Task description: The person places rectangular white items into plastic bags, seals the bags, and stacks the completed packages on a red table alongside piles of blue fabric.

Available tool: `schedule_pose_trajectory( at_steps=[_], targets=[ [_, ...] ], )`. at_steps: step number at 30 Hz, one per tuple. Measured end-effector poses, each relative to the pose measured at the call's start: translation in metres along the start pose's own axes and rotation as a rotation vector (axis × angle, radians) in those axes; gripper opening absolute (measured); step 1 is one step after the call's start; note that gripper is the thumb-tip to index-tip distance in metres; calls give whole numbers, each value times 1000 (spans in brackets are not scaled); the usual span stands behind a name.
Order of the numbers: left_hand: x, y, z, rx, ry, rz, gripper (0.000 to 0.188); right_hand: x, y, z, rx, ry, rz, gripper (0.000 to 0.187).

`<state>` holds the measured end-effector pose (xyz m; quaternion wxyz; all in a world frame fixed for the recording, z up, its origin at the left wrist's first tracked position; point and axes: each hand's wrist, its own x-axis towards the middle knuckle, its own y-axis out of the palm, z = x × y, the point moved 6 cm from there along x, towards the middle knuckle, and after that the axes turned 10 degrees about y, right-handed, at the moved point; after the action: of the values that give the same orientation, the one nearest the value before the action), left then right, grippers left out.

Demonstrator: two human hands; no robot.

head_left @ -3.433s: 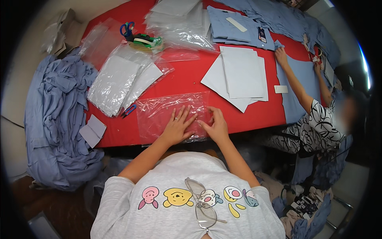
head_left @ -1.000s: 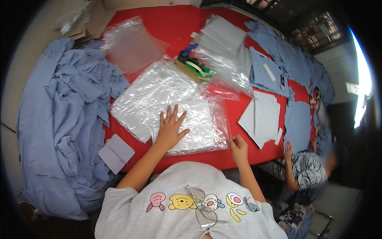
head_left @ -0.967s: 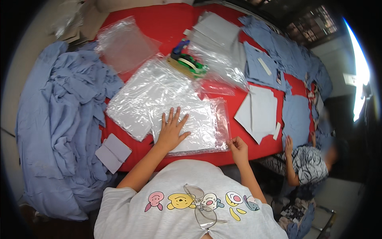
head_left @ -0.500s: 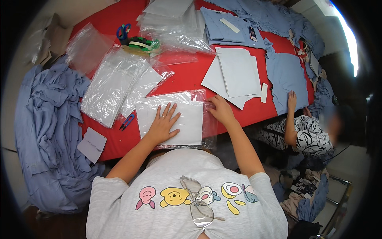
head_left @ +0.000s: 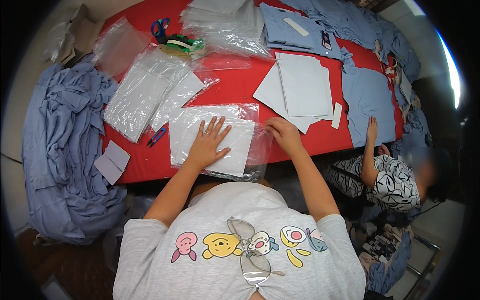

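In front of me lies a clear plastic bag (head_left: pixel 258 150) with a white sheet (head_left: pixel 237 154) showing through it, set askew on another bag with a white sheet. My left hand (head_left: pixel 209 146) rests flat on top, its fingers spread. At the upper right corner of the bag, my right hand (head_left: pixel 284 133) pinches the loose clear plastic between thumb and fingers. A small blue thread snipper (head_left: pixel 157 137) lies left of the bags. Farther left is a pile of clear bags with white sheets (head_left: pixel 142 92).
White sheets (head_left: pixel 305 87) and a white strip (head_left: pixel 337 115) lie right of centre on the red table (head_left: pixel 235 90). Blue scissors (head_left: pixel 160 29) and tape (head_left: pixel 182 44) stand behind. Blue garments (head_left: pixel 70 155) heap at left. At right, another person's hand (head_left: pixel 372 129) touches a blue shirt (head_left: pixel 367 100).
The top bag and sheet have turned askew over the one beneath. My right hand has shifted slightly right, and its fingers have closed on the plastic. My left hand stays flat on the bag.
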<state>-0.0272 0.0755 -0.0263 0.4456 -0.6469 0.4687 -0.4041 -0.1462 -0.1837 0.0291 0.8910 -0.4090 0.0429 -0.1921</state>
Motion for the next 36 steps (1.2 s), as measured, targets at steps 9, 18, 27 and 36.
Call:
schedule_pose_trajectory(
  at_steps=[9,18,27,36],
  targets=[
    [1,-1,0,26,-11,-4,86,0,-9,10,-48,-64,141,19],
    [2,-2,-1,34,-15,-1,85,28,44,19,-544,-457,363,15],
    [7,-1,6,44,-71,-5,89,-5,-16,-39,-342,-214,257,5],
    [10,-2,10,32,-39,-10,89,-32,-10,47,-358,-320,18,32]
  ],
)
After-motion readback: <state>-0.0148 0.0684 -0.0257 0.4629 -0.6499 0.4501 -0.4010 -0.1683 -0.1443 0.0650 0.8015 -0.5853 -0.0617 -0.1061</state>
